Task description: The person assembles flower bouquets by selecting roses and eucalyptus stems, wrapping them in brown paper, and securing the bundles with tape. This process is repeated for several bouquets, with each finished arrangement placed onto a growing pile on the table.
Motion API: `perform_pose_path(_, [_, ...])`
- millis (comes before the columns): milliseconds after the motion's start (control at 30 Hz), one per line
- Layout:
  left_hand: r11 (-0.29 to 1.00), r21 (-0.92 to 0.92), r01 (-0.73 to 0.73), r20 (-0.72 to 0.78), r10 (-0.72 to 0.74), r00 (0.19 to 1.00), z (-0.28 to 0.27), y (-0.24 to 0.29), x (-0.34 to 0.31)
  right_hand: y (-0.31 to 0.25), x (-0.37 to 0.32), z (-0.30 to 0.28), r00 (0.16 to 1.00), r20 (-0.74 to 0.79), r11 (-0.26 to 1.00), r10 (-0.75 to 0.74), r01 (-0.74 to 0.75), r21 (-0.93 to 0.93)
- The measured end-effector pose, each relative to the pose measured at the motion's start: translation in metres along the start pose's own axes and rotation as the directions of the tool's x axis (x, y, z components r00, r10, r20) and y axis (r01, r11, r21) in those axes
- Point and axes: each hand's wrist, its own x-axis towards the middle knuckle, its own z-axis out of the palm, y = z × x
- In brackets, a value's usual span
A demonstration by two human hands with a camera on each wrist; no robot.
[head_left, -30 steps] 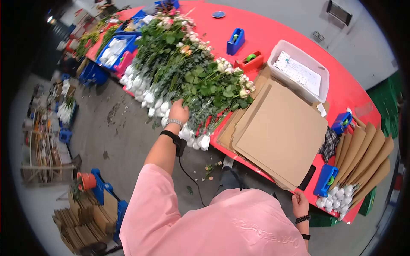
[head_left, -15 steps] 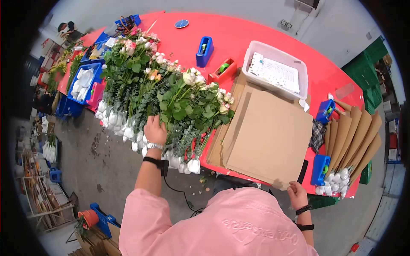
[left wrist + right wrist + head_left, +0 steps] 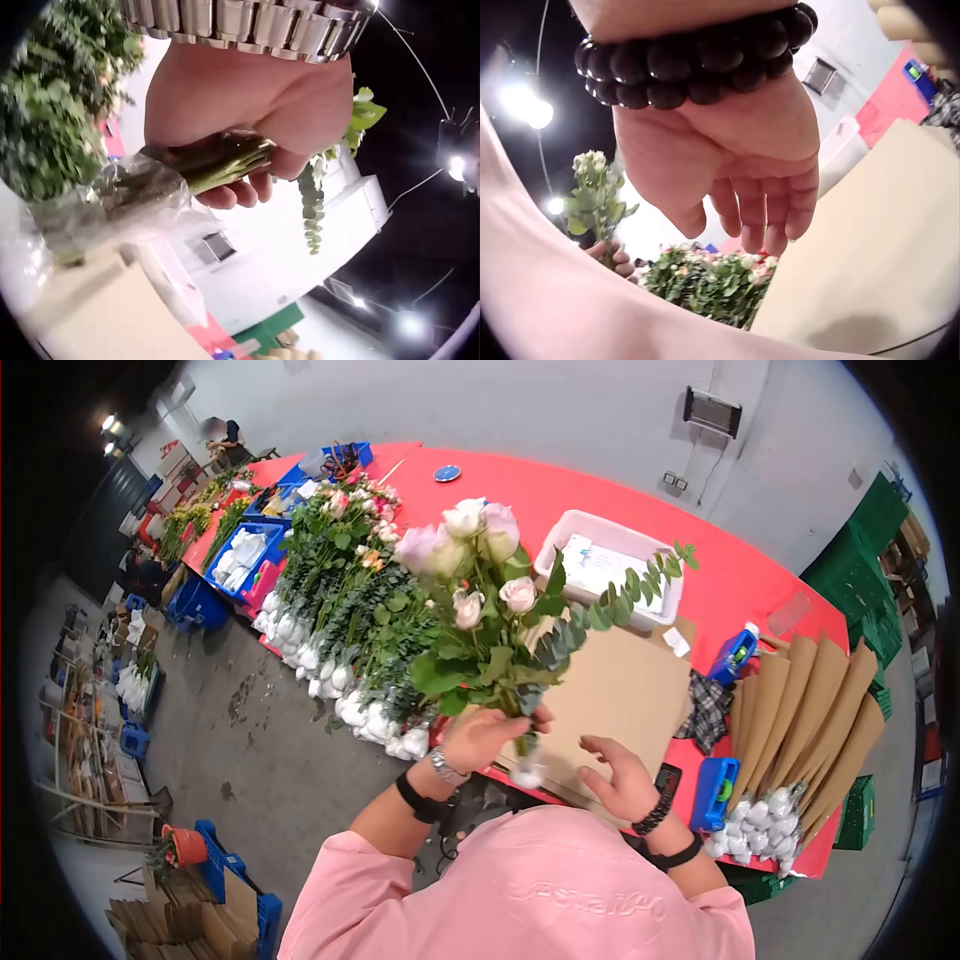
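In the head view my left hand (image 3: pixel 484 739) grips a bouquet (image 3: pixel 490 645) by its stems, blooms up. It has pale pink and white roses, green leaves and a eucalyptus sprig (image 3: pixel 610 610) leaning right. Fingers curl round the green stems (image 3: pixel 229 166) in the left wrist view, where clear plastic (image 3: pixel 112 202) wraps the stem ends. My right hand (image 3: pixel 622 785) holds nothing, its fingers loosely extended near the front of a brown paper sheet stack (image 3: pixel 620 690). The right wrist view shows that empty palm (image 3: pixel 720 157).
A row of bouquets (image 3: pixel 340 600) with white-wrapped ends (image 3: pixel 370 715) lies along the red table (image 3: pixel 560 480). Paper-wrapped bouquets (image 3: pixel 800 710) lie at right, near blue tape dispensers (image 3: pixel 716 795) and a phone (image 3: pixel 668 778). A white bin (image 3: pixel 560 530) stands behind the paper stack.
My left hand has taken a bouquet from the row and carried it right, upright, over the paper stack. My right hand has moved up from the table's front edge toward it.
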Motion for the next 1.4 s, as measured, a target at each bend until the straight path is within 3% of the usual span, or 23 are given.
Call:
perform_pose_path(33, [0.998,-0.064,0.018,0.052,-0.015,0.999,0.028,0.003,0.01,-0.001,-0.004,-0.007,1.0,-0.006,1.0,-0.004,0.004,-0.008])
perform_pose_path(133, [0.98,0.018,-0.199,0.111,0.195,0.974,0.096,-0.011,0.03,0.008,-0.027,-0.025,0.99,-0.086,0.989,-0.108,0.116,0.09])
perform_pose_path(233, [0.991,0.104,-0.086,0.046,0.081,0.996,0.136,-0.03,0.029,0.022,-0.048,-0.042,0.983,-0.11,0.972,-0.148,0.165,0.165])
perform_pose_path(300, [0.992,0.116,-0.05,0.012,0.049,0.999,0.153,-0.037,0.029,0.032,-0.063,-0.047,0.991,-0.093,0.952,-0.098,0.12,0.282])
perform_pose_path(367, [0.926,0.282,-0.25,0.131,0.221,0.966,0.16,-0.045,0.031,0.063,-0.077,-0.043,0.998,-0.058,0.967,0.027,-0.011,0.255])
perform_pose_path(433, [0.904,0.376,-0.206,0.175,0.149,0.973,0.167,-0.044,0.033,0.063,-0.082,-0.044,0.999,-0.036,0.949,0.035,-0.022,0.315])
perform_pose_path(500, [0.85,0.439,-0.291,0.165,0.242,0.956,0.175,-0.051,0.033,0.062,-0.088,-0.044,0.992,-0.119,0.971,-0.044,0.07,0.228])
perform_pose_path(533, [0.822,0.472,-0.32,0.208,0.25,0.946,0.174,-0.054,0.035,0.074,-0.097,-0.043,0.993,-0.113,0.996,0.025,-0.015,0.091])
perform_pose_path(567, [0.828,0.456,-0.325,0.212,0.253,0.944,0.174,-0.057,0.038,0.09,-0.102,-0.04,0.993,-0.113,0.997,0.036,-0.027,0.079])
perform_pose_path(633, [0.802,0.486,-0.346,0.312,0.21,0.926,0.174,-0.058,0.042,0.119,-0.109,-0.034,0.986,-0.163,0.994,-0.025,0.008,-0.106])
perform_pose_path(700, [0.819,0.406,-0.406,0.336,0.28,0.899,0.164,-0.081,0.05,0.131,-0.117,-0.039,0.987,-0.153,0.985,0.041,-0.065,-0.157])
perform_pose_path(833, [0.532,0.748,-0.397,0.468,0.001,0.884,0.13,-0.102,0.051,0.116,-0.115,-0.036,0.96,-0.277,0.963,-0.037,-0.04,-0.267])
perform_pose_path(900, [0.33,0.849,-0.412,0.476,-0.14,0.868,0.11,-0.111,0.051,0.088,-0.107,-0.038,0.923,-0.383,0.972,0.023,-0.111,-0.208])
perform_pose_path(933, [0.221,0.881,-0.419,0.462,-0.207,0.862,0.099,-0.116,0.051,0.05,-0.097,-0.045,0.907,-0.358,0.974,0.221,-0.225,0.033])
perform_pose_path(1000, [-0.003,0.903,-0.429,0.404,-0.331,0.853,0.076,-0.132,0.049,0.038,-0.085,-0.04,0.861,-0.402,0.95,0.312,-0.287,0.123])
perform_pose_path(1033, [0.007,0.903,-0.431,0.408,-0.331,0.851,0.066,-0.148,0.045,0.029,-0.079,-0.039,0.806,-0.433,0.915,0.403,-0.338,0.222])
perform_pose_path(1100, [-0.02,0.891,-0.454,0.44,-0.215,0.872,0.052,-0.194,0.033,0.027,-0.073,-0.043,0.8,-0.391,0.885,0.456,-0.455,0.101])
perform_pose_path(1167, [-0.037,0.888,-0.457,0.436,-0.241,0.867,0.046,-0.222,0.032,0.057,-0.074,-0.039,0.701,-0.29,0.736,0.652,-0.492,0.465])
perform_pose_path(1200, [-0.025,0.887,-0.461,0.456,-0.116,0.883,0.044,-0.223,0.03,0.069,-0.077,-0.039,0.693,-0.289,0.731,0.66,-0.502,0.462])
perform_pose_path(1233, [-0.013,0.887,-0.462,0.462,0.013,0.887,0.044,-0.218,0.029,0.08,-0.084,-0.04,0.765,-0.367,0.849,0.529,-0.482,0.218])
perform_pose_path(1300, [0.051,0.899,-0.434,0.437,-0.082,0.896,0.041,-0.213,0.036,0.094,-0.094,-0.037,0.897,-0.383,0.89,0.22,-0.345,-0.299])
perform_pose_path(1333, [0.061,0.881,-0.469,0.47,-0.012,0.882,0.038,-0.215,0.04,0.064,-0.072,-0.037,0.879,-0.407,0.956,0.249,-0.291,-0.044])
perform_pose_path(1400, [0.063,0.857,-0.511,0.503,0.114,0.857,0.036,-0.221,0.042,0.085,-0.059,-0.039,0.906,-0.379,0.952,0.189,-0.264,-0.156])
